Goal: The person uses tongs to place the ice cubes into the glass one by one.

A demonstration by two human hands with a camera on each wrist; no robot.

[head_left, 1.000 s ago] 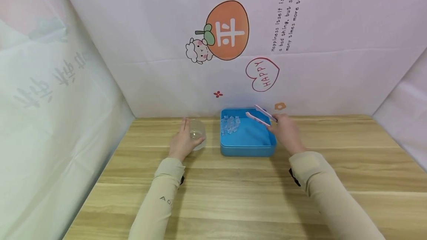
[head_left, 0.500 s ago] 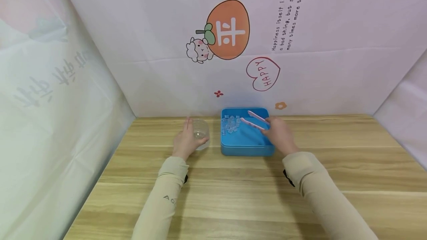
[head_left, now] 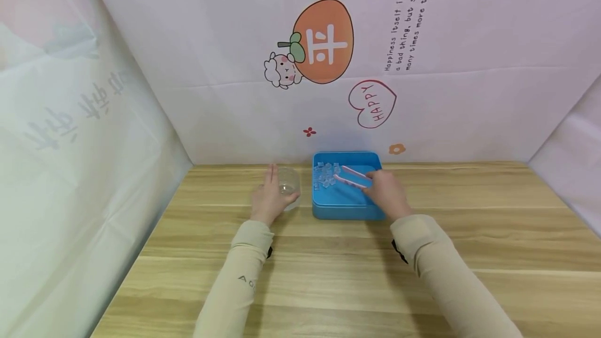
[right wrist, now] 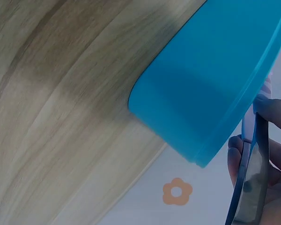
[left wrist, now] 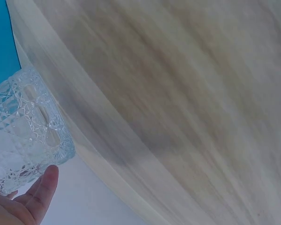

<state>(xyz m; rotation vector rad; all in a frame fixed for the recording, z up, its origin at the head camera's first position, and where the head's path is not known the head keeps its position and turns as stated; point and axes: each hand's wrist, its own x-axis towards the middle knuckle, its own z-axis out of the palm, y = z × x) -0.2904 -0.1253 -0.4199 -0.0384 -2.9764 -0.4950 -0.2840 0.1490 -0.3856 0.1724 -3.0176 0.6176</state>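
My left hand [head_left: 268,201] holds a clear cut-pattern glass [head_left: 287,184] on the table, thumb on the near side and fingers on the far side. In the left wrist view the glass [left wrist: 25,126] shows its diamond-textured wall beside my fingers. My right hand [head_left: 387,194] grips pink tongs [head_left: 349,182] over the blue box [head_left: 347,213]. The two tong arms are spread, their tips at the edge of a cluster of small clear cubes [head_left: 325,175] in the box's left part. In the right wrist view, the dark, shiny rear end of the tongs [right wrist: 254,183] shows in the hand.
The wooden table [head_left: 319,270] runs back to a white printed cloth [head_left: 225,93] standing right behind the box and glass. Another white cloth [head_left: 94,171] hangs along the left side. The box's raised walls surround the cubes.
My right hand has moved left with the tongs, bringing their tips from the box's right side to the cubes. My left hand and the glass have shifted slightly right, closer to the box.
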